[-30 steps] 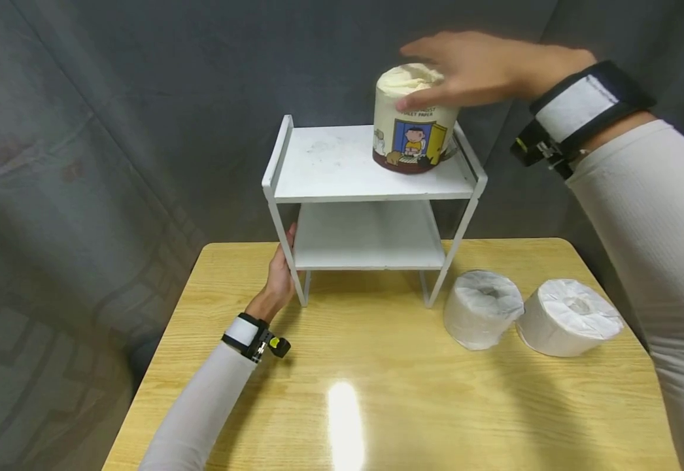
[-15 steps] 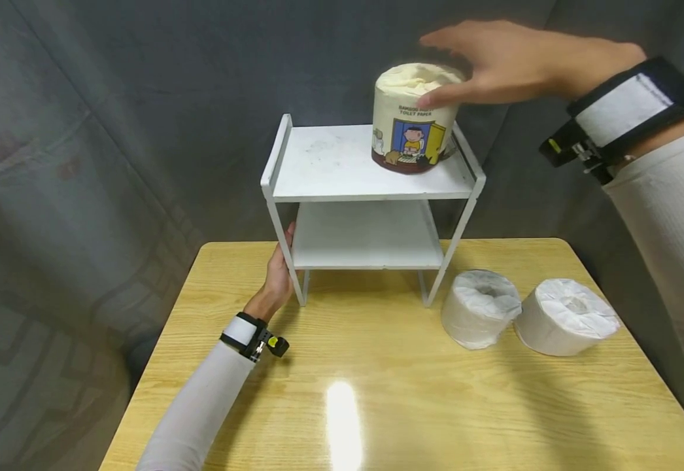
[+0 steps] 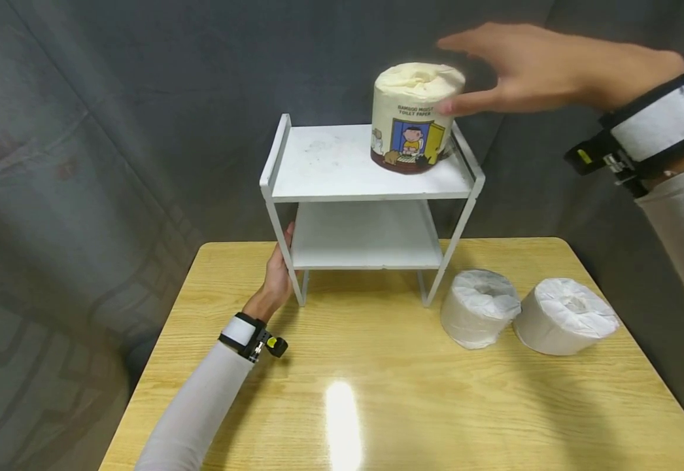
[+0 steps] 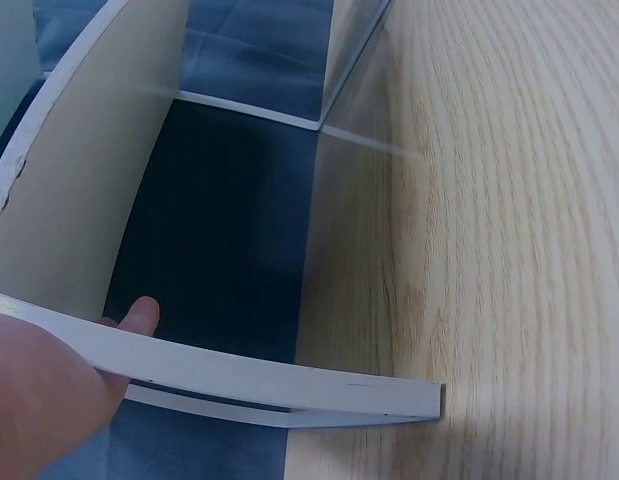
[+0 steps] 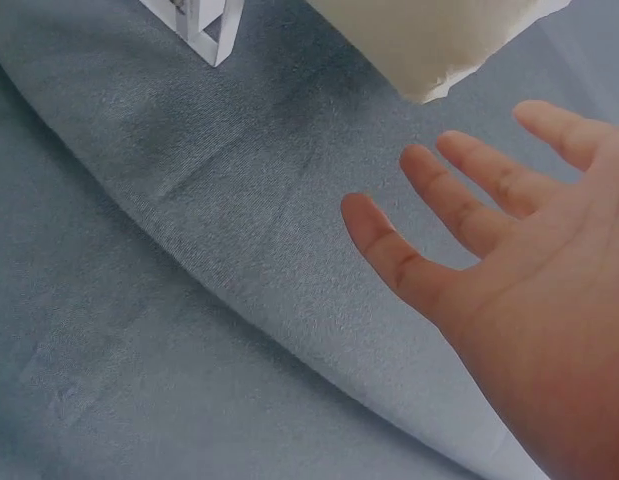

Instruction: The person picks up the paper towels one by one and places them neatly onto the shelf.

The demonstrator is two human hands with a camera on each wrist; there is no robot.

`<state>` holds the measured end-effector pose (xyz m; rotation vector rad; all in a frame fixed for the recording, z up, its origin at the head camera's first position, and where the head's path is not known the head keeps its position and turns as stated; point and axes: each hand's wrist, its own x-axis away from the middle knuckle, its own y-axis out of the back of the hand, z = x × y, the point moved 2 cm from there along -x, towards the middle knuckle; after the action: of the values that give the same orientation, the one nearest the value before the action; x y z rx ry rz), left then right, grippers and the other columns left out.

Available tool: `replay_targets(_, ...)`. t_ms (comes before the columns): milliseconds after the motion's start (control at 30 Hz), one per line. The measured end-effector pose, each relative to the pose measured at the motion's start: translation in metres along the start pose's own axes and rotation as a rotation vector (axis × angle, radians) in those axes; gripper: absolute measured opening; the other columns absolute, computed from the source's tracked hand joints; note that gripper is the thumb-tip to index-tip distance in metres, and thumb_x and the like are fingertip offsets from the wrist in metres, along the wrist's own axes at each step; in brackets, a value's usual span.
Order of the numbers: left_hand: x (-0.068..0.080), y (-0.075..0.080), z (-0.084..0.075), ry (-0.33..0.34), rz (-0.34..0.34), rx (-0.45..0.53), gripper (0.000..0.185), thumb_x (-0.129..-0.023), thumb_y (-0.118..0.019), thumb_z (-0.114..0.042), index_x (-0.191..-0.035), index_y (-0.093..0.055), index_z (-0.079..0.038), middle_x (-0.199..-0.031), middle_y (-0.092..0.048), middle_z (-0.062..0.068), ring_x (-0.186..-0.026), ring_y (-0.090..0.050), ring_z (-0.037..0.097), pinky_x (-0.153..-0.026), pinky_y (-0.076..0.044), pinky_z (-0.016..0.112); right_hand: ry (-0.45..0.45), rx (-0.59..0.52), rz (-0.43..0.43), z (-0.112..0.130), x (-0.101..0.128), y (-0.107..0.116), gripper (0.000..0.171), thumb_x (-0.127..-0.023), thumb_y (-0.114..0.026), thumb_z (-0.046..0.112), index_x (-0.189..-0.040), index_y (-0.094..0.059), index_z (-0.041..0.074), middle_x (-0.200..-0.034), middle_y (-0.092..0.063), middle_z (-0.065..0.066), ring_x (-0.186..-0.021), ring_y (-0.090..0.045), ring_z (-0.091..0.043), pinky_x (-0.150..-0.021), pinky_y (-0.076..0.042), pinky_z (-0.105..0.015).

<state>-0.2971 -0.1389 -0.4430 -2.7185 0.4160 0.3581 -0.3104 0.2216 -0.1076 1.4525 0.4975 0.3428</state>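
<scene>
A white two-tier shelf rack point(image 3: 336, 163) stands toward the back of the wooden table. At its left side my left hand point(image 3: 277, 278) holds the frame; in the left wrist view a fingertip point(image 4: 141, 315) shows past the white bar. A cream toilet paper roll point(image 3: 397, 140) with a cartoon print stands upright on the top tier, at the right. My right hand point(image 3: 536, 72) is raised right of this roll, its thumb overlapping the roll's edge in the head view. In the right wrist view the fingers point(image 5: 469, 205) are spread and apart from the roll point(image 5: 439, 45).
Two white-wrapped toilet paper rolls stand on the table point(image 3: 412, 386) right of the rack: a narrower one point(image 3: 474, 320) and a wider one point(image 3: 554, 327) beside it. A grey curtain point(image 3: 201, 78) hangs behind and at the sides.
My right hand has drawn away from the cream roll toward the right. The roll stays where it was on the top tier, and my left hand has kept its place.
</scene>
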Motion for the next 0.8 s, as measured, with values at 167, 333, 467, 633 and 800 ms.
replay_targets(167,0.000,0.000,-0.001,-0.003,0.011,-0.018,0.078,-0.113,-0.032,-0.056,-0.161,-0.028,0.006,-0.077,-0.055,-0.010,-0.064,-0.048,0.002,-0.061,-0.039,0.016,0.004,-0.001,-0.018,-0.006,0.011,0.000,0.095,-0.103,-0.061,0.052,-0.170,-0.013,0.004,-0.171,-0.017,-0.033,-0.154,-0.022,-0.057,-0.124,-0.016,-0.072)
replay_targets(333,0.001,0.001,-0.001,0.011,0.011,-0.031,0.084,-0.111,-0.034,-0.060,-0.165,-0.022,0.003,-0.069,-0.047,-0.011,-0.058,-0.039,0.003,-0.056,-0.034,0.016,-0.017,0.011,-0.016,-0.014,0.021,-0.001,0.097,-0.102,-0.062,0.053,-0.170,-0.013,0.005,-0.170,-0.018,-0.034,-0.152,-0.024,-0.058,-0.121,-0.018,-0.074)
replay_targets(467,0.001,-0.001,0.000,0.017,0.008,-0.024,0.084,-0.111,-0.034,-0.060,-0.165,-0.023,0.003,-0.075,-0.051,-0.011,-0.063,-0.045,0.001,-0.060,-0.036,0.016,-0.020,0.030,-0.011,-0.022,0.030,-0.003,0.098,-0.102,-0.062,0.053,-0.170,-0.012,0.004,-0.169,-0.018,-0.036,-0.147,-0.028,-0.061,-0.118,-0.022,-0.076)
replay_targets(633,0.003,-0.005,0.001,0.051,-0.001,-0.023,0.069,-0.116,-0.022,-0.044,-0.170,-0.009,-0.002,-0.079,-0.051,-0.016,-0.068,-0.046,-0.002,-0.066,-0.038,0.015,-0.041,0.061,-0.024,-0.029,0.044,-0.006,0.098,-0.101,-0.064,0.052,-0.170,-0.013,0.003,-0.165,-0.024,-0.037,-0.126,-0.042,-0.060,-0.104,-0.033,-0.076)
replay_targets(800,0.005,-0.005,0.002,0.091,-0.017,-0.030,0.065,-0.116,-0.016,-0.039,-0.171,0.001,-0.010,-0.111,-0.060,-0.011,-0.090,-0.054,-0.001,-0.081,-0.043,0.016,-0.075,0.075,-0.035,-0.034,0.056,-0.009,0.099,-0.100,-0.065,0.053,-0.169,-0.015,0.003,-0.164,-0.026,-0.038,-0.122,-0.044,-0.059,-0.100,-0.036,-0.077)
